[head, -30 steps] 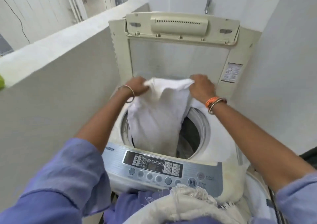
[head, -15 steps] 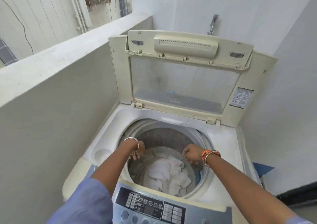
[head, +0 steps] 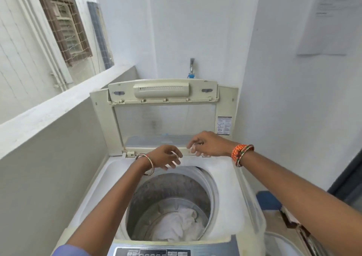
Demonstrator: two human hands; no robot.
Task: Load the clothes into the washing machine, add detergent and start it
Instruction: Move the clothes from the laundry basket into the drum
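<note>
We see the washing machine (head: 231, 187) with its lid (head: 164, 118) raised, white clothes (head: 176, 226) down in the drum. Our left hand (head: 166, 156) and right hand (head: 207, 144) hover empty, fingers loosely spread. Loading seems underway; next likely more clothes or detergent.

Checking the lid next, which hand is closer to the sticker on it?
Right. The right hand hovers just below-left of the sticker; the left hand is farther left, over the drum's back rim.
</note>
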